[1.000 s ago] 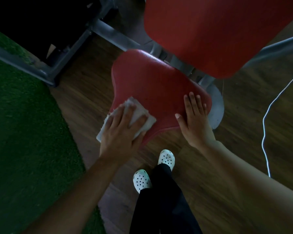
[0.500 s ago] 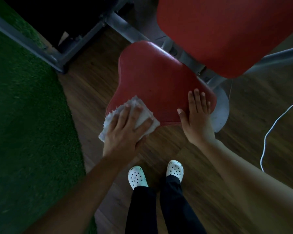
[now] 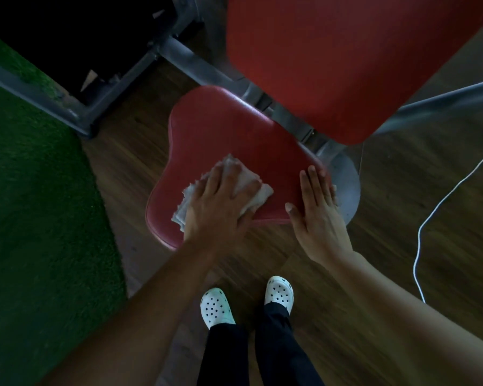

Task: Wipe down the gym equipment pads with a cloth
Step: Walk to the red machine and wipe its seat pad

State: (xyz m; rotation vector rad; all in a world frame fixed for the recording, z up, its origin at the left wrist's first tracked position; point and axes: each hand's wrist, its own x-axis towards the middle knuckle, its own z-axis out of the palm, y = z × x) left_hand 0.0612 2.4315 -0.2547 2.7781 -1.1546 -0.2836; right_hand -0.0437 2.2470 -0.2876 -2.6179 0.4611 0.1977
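Note:
A red padded seat (image 3: 223,137) of a gym machine sits below me, with a larger red back pad (image 3: 326,57) above and behind it. My left hand (image 3: 221,207) lies flat on a crumpled white cloth (image 3: 246,185) and presses it onto the near middle of the seat. Fingers spread over the cloth, part of which shows on both sides of the hand. My right hand (image 3: 318,215) rests flat on the seat's near right edge, fingers together, holding nothing.
The grey metal frame (image 3: 184,59) runs behind and left of the seat, with a round base plate (image 3: 346,179) at the right. Green turf (image 3: 39,204) covers the left floor. A white cable (image 3: 430,218) trails on the wood floor at right. My feet in white clogs (image 3: 216,306) stand close to the seat.
My left hand has slid the cloth from the seat's near left edge toward its middle. The right hand has stayed on the right edge. The view has shifted slightly.

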